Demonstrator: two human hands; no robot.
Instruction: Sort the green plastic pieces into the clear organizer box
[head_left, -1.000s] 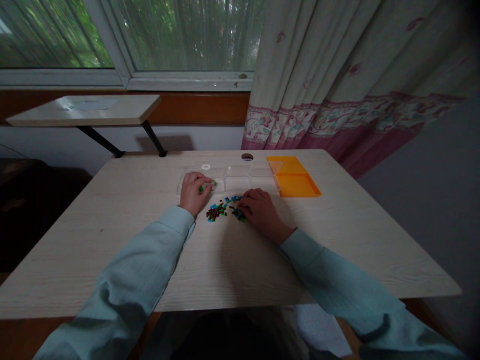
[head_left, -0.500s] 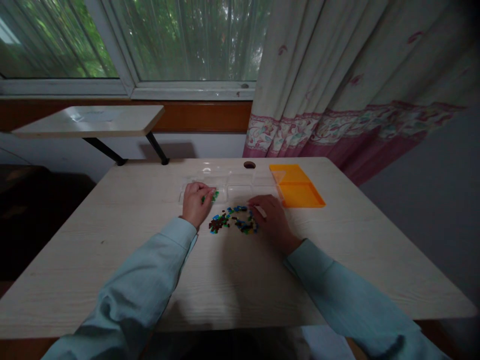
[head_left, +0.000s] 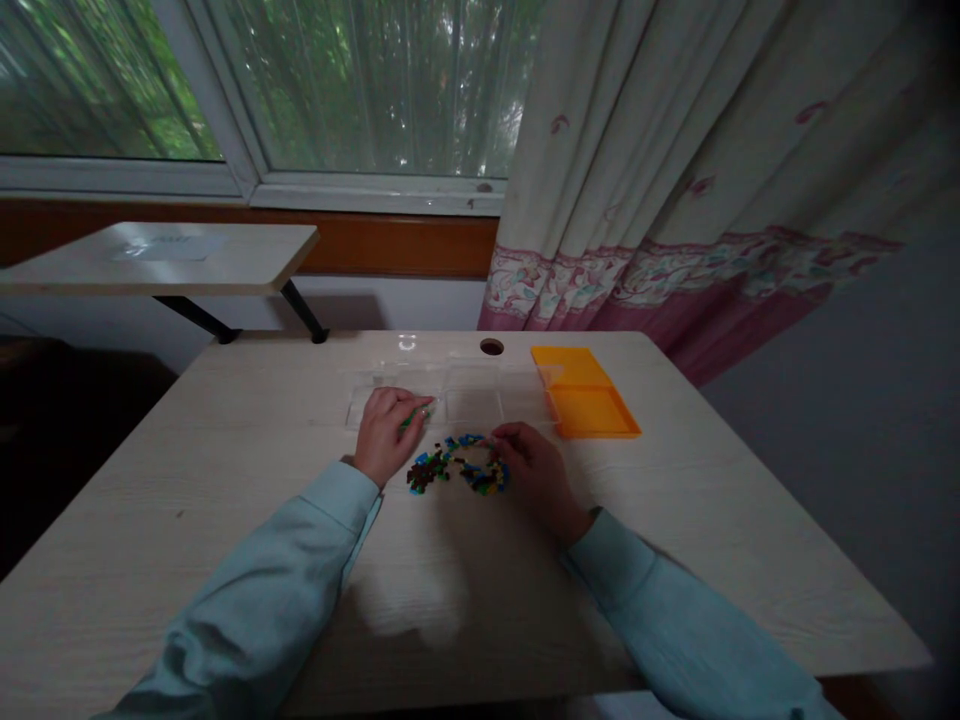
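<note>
A small heap of tiny coloured pieces [head_left: 454,466], blue, green and dark red, lies on the pale wooden table [head_left: 225,470]. My left hand [head_left: 386,432] rests at the left end of a clear compartment tray [head_left: 472,392], fingers curled around some green pieces. My right hand [head_left: 534,468] sits at the right edge of the heap, its fingertips pinched together on the pieces; what they hold is too small to name.
An orange lid or tray [head_left: 583,404] lies open at the right end of the clear tray. A round cable hole [head_left: 492,346] is in the table's far edge. A second small table [head_left: 157,256] stands by the window; a curtain [head_left: 675,170] hangs at the right.
My right hand has shifted from the heap's lower right to its upper right edge, spreading the pieces into a ring. My left hand stays at the tray. The view has tilted slightly.
</note>
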